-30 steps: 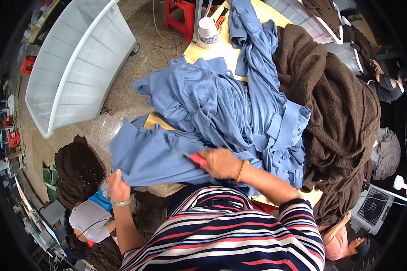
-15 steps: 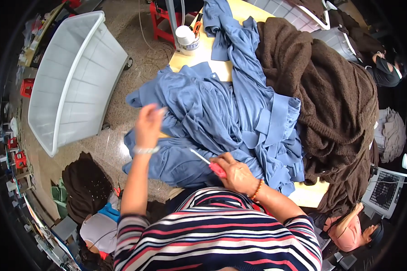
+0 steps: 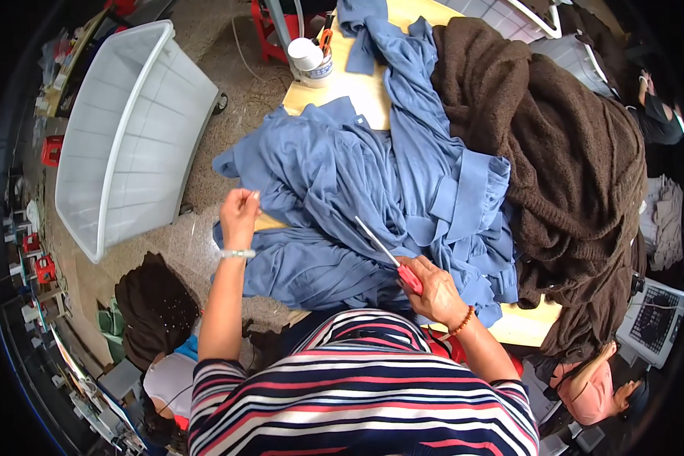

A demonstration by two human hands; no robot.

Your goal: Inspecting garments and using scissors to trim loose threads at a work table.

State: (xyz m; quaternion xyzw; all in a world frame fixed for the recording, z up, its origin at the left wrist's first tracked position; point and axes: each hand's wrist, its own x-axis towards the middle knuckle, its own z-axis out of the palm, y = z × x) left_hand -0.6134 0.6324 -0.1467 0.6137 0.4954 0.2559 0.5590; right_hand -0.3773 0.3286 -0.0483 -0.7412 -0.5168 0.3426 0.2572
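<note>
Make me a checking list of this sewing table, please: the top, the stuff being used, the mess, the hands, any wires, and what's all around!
Surface: wooden table, mostly under cloth.
Job's things: blue garment spread across the table and hanging off its edge; red-handled scissors.
Clutter: brown knit pile; white cup of tools.
Hands: right hand holds the scissors, blades on the blue garment; left hand raised, fingers pinched, what they hold too small to tell.
Cables: a thin cord on the floor.
Surroundings: white bin on the floor; dark cloth heap; another person nearby.
</note>
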